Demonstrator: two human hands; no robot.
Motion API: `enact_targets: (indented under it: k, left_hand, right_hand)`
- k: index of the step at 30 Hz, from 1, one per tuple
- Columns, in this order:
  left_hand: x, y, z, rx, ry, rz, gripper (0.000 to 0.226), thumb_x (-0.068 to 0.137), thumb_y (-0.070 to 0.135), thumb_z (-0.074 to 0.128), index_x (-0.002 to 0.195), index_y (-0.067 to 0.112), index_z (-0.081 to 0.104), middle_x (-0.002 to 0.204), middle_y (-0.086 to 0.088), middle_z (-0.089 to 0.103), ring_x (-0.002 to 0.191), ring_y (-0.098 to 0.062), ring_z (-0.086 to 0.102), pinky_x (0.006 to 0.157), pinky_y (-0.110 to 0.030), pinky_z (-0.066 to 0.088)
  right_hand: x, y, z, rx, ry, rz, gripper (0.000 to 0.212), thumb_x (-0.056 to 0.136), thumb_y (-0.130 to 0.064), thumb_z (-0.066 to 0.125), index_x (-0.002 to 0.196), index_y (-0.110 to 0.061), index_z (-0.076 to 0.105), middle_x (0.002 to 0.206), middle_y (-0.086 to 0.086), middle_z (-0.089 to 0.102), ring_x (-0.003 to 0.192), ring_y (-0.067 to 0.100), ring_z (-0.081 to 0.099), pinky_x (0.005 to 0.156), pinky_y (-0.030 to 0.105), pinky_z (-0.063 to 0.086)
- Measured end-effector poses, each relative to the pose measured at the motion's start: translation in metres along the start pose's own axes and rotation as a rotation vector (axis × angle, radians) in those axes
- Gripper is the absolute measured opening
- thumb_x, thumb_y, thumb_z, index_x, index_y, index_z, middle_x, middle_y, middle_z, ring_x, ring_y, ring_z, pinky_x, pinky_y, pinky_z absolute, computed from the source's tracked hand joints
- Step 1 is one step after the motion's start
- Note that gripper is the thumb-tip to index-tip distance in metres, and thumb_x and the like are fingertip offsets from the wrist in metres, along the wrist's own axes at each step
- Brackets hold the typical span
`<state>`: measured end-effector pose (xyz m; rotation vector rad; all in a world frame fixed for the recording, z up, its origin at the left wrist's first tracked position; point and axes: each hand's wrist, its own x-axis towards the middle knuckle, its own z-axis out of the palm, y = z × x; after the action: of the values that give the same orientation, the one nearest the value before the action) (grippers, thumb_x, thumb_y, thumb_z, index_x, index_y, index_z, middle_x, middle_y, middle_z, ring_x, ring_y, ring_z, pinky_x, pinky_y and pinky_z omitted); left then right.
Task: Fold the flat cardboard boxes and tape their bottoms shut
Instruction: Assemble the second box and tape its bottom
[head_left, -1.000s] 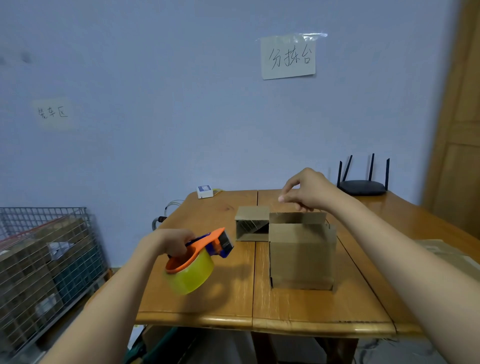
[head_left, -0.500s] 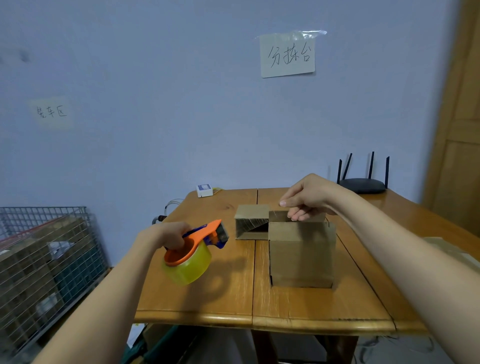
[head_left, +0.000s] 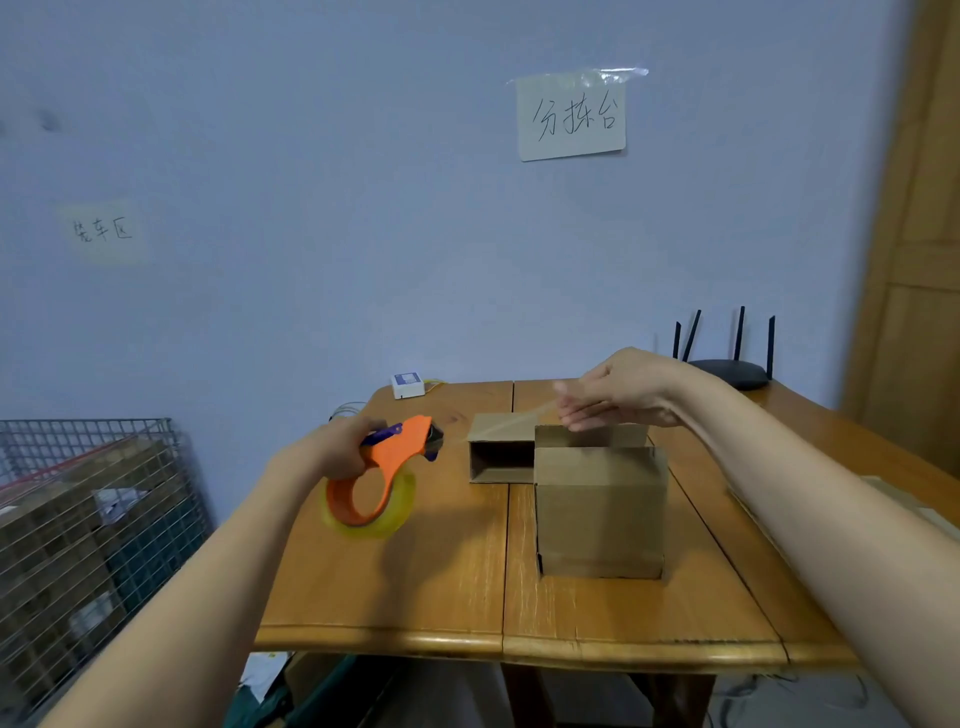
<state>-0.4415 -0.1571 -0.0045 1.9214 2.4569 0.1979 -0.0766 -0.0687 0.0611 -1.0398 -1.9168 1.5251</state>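
A folded cardboard box (head_left: 600, 514) stands upright on the wooden table (head_left: 415, 587), its top flaps partly raised. Behind it to the left, a second box (head_left: 500, 451) lies on its side with its opening facing me. My left hand (head_left: 337, 446) grips the orange tape dispenser (head_left: 387, 470) with a yellowish clear roll, held above the table left of the boxes. My right hand (head_left: 618, 391) hovers over the upright box and pinches the tape end (head_left: 561, 408). A thin strip of tape (head_left: 498, 426) stretches from the dispenser to those fingers.
A black router (head_left: 727, 369) with antennas sits at the table's back right, a small white device (head_left: 408, 385) at the back left. Flat cardboard (head_left: 898, 499) lies at the right edge. A wire cage (head_left: 88, 525) with boxes stands on the floor left.
My right hand rose off the box's top and now pulls a strip of tape out. My left hand lifted the dispenser and moved it closer to the boxes.
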Motion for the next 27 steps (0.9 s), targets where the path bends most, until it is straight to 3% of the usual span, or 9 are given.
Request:
enact_targets:
  k: [2, 5, 7, 9, 15, 19, 21, 25, 27]
  left_hand:
    - [0.001, 0.004, -0.004, 0.024, 0.079, 0.020, 0.043, 0.075, -0.001, 0.049, 0.102, 0.032, 0.053, 0.097, 0.000, 0.058, 0.091, -0.025, 0.055, 0.068, -0.033, 0.044]
    - [0.001, 0.015, -0.008, 0.065, 0.201, 0.039, 0.045, 0.074, -0.002, 0.046, 0.109, 0.025, 0.054, 0.091, 0.001, 0.053, 0.089, -0.024, 0.049, 0.064, -0.033, 0.040]
    - [0.000, 0.022, -0.011, 0.110, 0.271, 0.044, 0.042, 0.077, 0.000, 0.047, 0.111, 0.024, 0.050, 0.095, 0.001, 0.050, 0.093, -0.023, 0.043, 0.066, -0.032, 0.040]
    - [-0.001, 0.027, -0.014, 0.147, 0.319, 0.064, 0.039, 0.076, 0.000, 0.049, 0.110, 0.019, 0.049, 0.100, -0.002, 0.051, 0.095, -0.023, 0.045, 0.066, -0.031, 0.037]
    - [0.003, 0.040, -0.026, 0.226, 0.387, 0.124, 0.040, 0.073, -0.004, 0.048, 0.108, 0.014, 0.047, 0.096, -0.005, 0.055, 0.086, -0.029, 0.055, 0.059, -0.032, 0.032]
    - [0.009, 0.052, -0.036, 0.253, 0.428, 0.178, 0.042, 0.071, -0.004, 0.051, 0.108, 0.018, 0.047, 0.093, -0.004, 0.056, 0.081, -0.027, 0.054, 0.062, -0.034, 0.042]
    - [0.013, 0.058, -0.041, 0.259, 0.448, 0.201, 0.044, 0.072, -0.003, 0.053, 0.110, 0.019, 0.047, 0.094, -0.004, 0.057, 0.081, -0.026, 0.054, 0.063, -0.034, 0.042]
    - [0.017, 0.081, -0.047, 0.298, 0.434, 0.243, 0.041, 0.075, -0.002, 0.054, 0.110, 0.018, 0.047, 0.093, -0.002, 0.055, 0.080, -0.024, 0.051, 0.064, -0.030, 0.033]
    - [0.020, 0.094, -0.052, 0.317, 0.435, 0.266, 0.039, 0.076, -0.001, 0.053, 0.111, 0.017, 0.048, 0.092, -0.003, 0.054, 0.080, -0.023, 0.049, 0.065, -0.030, 0.032]
  right_hand:
    - [0.005, 0.002, 0.003, 0.037, 0.145, -0.015, 0.044, 0.088, -0.031, 0.073, 0.101, 0.011, 0.070, 0.095, 0.025, 0.074, 0.083, 0.028, 0.075, 0.076, 0.034, 0.063]
    - [0.009, 0.006, 0.003, 0.089, 0.252, -0.041, 0.030, 0.085, -0.005, 0.075, 0.106, 0.015, 0.065, 0.095, 0.030, 0.071, 0.071, 0.027, 0.072, 0.067, 0.033, 0.063]
    - [0.010, 0.010, 0.000, 0.105, 0.273, -0.014, 0.031, 0.082, 0.005, 0.075, 0.107, 0.014, 0.061, 0.092, 0.029, 0.070, 0.074, 0.029, 0.071, 0.070, 0.036, 0.063]
    - [0.009, 0.011, 0.000, 0.072, 0.245, 0.029, 0.023, 0.085, 0.004, 0.073, 0.103, 0.013, 0.061, 0.087, 0.025, 0.069, 0.078, 0.029, 0.068, 0.083, 0.038, 0.061]
    - [0.010, 0.013, -0.010, 0.151, 0.262, 0.087, 0.012, 0.091, -0.003, 0.069, 0.099, 0.006, 0.068, 0.090, 0.019, 0.072, 0.082, 0.024, 0.072, 0.070, 0.034, 0.062]
    - [0.012, 0.013, -0.024, 0.224, 0.247, 0.130, 0.011, 0.091, -0.010, 0.071, 0.095, -0.001, 0.068, 0.091, 0.015, 0.072, 0.095, 0.027, 0.073, 0.085, 0.038, 0.061]
    - [0.009, 0.014, -0.032, 0.257, 0.266, 0.136, 0.011, 0.089, -0.011, 0.072, 0.094, -0.002, 0.068, 0.088, 0.015, 0.071, 0.094, 0.027, 0.072, 0.087, 0.039, 0.059]
    - [0.004, 0.019, -0.047, 0.279, 0.329, 0.120, 0.015, 0.090, -0.009, 0.072, 0.099, 0.002, 0.068, 0.089, 0.013, 0.071, 0.078, 0.018, 0.070, 0.072, 0.032, 0.062]
    - [0.001, 0.023, -0.054, 0.229, 0.361, 0.131, 0.016, 0.090, -0.010, 0.072, 0.100, 0.002, 0.068, 0.086, 0.011, 0.071, 0.072, 0.014, 0.068, 0.072, 0.029, 0.061]
